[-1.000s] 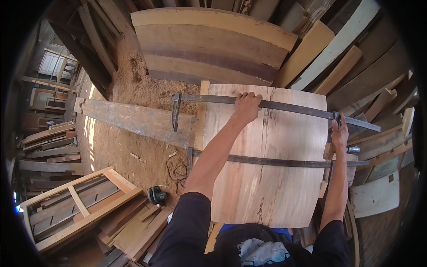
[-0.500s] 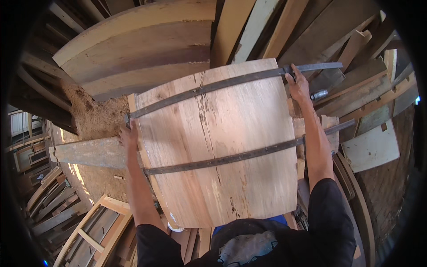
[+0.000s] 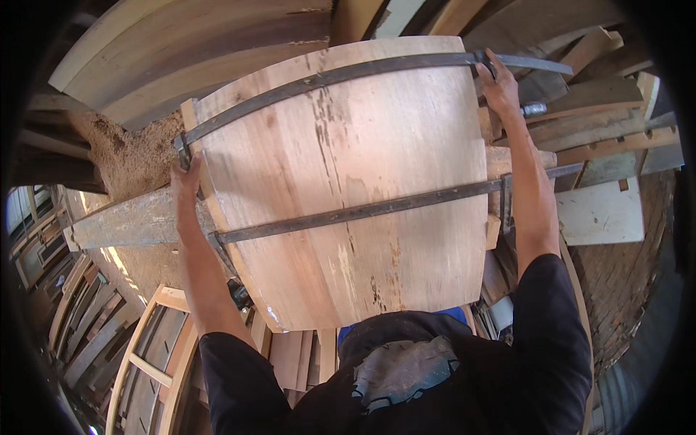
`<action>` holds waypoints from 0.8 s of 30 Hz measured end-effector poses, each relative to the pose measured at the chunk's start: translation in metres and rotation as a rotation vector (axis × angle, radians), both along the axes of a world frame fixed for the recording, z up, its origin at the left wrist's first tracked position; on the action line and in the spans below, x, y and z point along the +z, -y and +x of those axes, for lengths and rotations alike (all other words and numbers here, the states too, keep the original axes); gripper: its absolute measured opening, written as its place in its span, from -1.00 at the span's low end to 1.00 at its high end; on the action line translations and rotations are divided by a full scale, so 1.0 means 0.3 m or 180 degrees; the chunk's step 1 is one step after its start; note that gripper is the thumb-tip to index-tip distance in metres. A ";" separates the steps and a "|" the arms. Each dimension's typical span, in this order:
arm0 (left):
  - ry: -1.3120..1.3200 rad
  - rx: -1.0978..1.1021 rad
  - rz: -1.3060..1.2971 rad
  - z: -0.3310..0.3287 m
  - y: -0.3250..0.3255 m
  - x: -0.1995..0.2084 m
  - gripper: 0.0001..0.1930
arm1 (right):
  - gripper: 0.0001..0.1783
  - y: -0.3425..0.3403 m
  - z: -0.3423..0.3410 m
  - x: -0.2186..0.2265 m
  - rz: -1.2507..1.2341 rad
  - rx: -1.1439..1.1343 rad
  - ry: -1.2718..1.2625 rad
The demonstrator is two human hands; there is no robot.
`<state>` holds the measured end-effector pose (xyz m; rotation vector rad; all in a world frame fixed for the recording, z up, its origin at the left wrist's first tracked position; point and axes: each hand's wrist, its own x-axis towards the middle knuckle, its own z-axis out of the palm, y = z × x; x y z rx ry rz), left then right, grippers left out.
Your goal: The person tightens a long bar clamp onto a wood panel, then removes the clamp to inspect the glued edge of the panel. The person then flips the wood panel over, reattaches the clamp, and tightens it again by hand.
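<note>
A broad, pale wooden panel [image 3: 290,196] lies in front of me, with dark streaks in its grain. Two dark metal bar clamps cross it from side to side. At the left end of the far bar clamp [image 3: 333,76], my left hand [image 3: 187,177] is closed round its jaw beside the panel's edge. My right hand [image 3: 500,85] grips the same clamp near its right end, thumb and fingers about the sliding jaw. Nearer to me runs the second bar clamp [image 3: 362,211], which neither hand holds. Its right jaw [image 3: 505,199] hangs past the panel's edge.
Beneath the panel a long beam [image 3: 130,221] sticks out to the left, near a heap of sawdust [image 3: 130,159]. Curved boards [image 3: 196,51] lean beyond the panel. A wooden frame [image 3: 152,362] stands at lower left, and a white board [image 3: 602,214] lies at right.
The panel, both clamps and the surroundings appear higher in the picture, as the view has shifted. Both hands keep their places at the ends of the far clamp.
</note>
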<state>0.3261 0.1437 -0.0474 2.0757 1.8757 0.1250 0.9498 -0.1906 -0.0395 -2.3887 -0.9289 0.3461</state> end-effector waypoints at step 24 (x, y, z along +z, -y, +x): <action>-0.0015 0.0327 0.0380 0.114 -0.026 -0.056 -0.36 | -0.40 0.007 0.076 0.010 -0.0261 -0.0203 -0.0556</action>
